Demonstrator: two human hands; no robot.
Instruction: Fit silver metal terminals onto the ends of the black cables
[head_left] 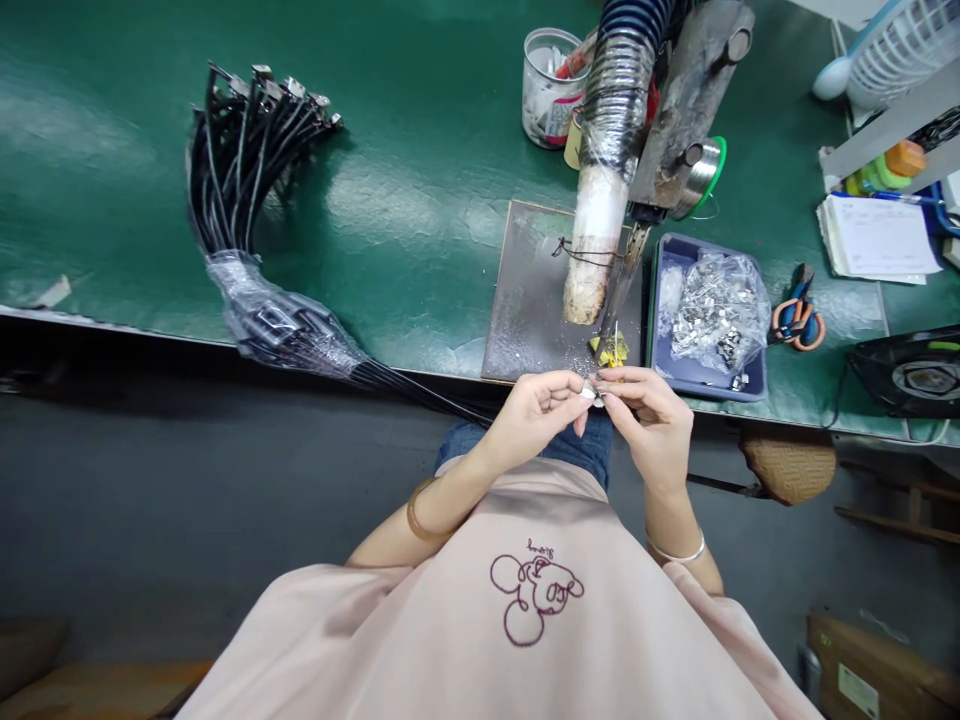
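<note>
At the table's front edge, my left hand (534,415) and my right hand (654,418) meet fingertip to fingertip. Between them, both pinch a small whitish and metallic piece (596,393), too small and covered to name. Just beyond the fingertips, the metal tip of a fixed soldering iron (625,283) points down at a yellow scrap (611,349) on the grey board (525,290). To the left lies a bundle of black cables (240,185) with metal connectors at its far end, partly wrapped in clear plastic. Its other end runs towards my left hand and drops below the edge.
A taped extraction hose (607,170) hangs over the board. On the right are a blue tray (709,388) with a bag of small metal parts (720,310), orange-handled cutters (799,322), and a black fan (911,370). A solder spool (701,178) and clear tub (544,100) stand behind.
</note>
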